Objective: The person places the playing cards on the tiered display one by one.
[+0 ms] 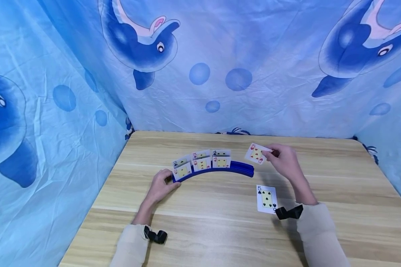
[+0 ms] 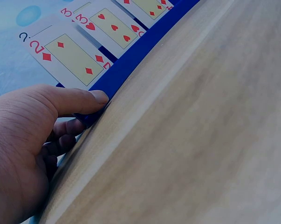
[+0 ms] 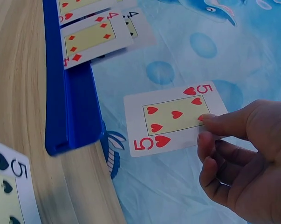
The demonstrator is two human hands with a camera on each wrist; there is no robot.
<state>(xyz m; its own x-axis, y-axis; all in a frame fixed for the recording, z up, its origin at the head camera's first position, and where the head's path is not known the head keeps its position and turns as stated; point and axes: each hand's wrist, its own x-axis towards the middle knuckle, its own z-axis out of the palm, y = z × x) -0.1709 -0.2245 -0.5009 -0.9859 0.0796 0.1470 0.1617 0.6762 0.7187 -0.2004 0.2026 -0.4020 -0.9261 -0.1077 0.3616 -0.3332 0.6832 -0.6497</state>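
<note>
A curved blue card holder (image 1: 242, 168) stands on the table, its left end gripped by my left hand (image 1: 159, 187) with the thumb along the front. Two rows of playing cards fill its left and middle parts. In front are the two of diamonds (image 2: 68, 58), the three of hearts (image 2: 113, 28) and the four of diamonds (image 3: 91, 38); partly hidden behind are a two, a three and a black four (image 1: 221, 152). My right hand (image 1: 282, 161) pinches the five of hearts (image 3: 170, 119) by its edge, raised beyond the holder's bare right end.
The five of spades (image 1: 266, 199) lies face up on the wooden table (image 1: 204, 222), nearer me than the holder's right end. Behind and beside the table hangs a blue curtain (image 1: 214, 48) with dolphins. Black bands (image 1: 155, 235) with small cameras sit at both wrists.
</note>
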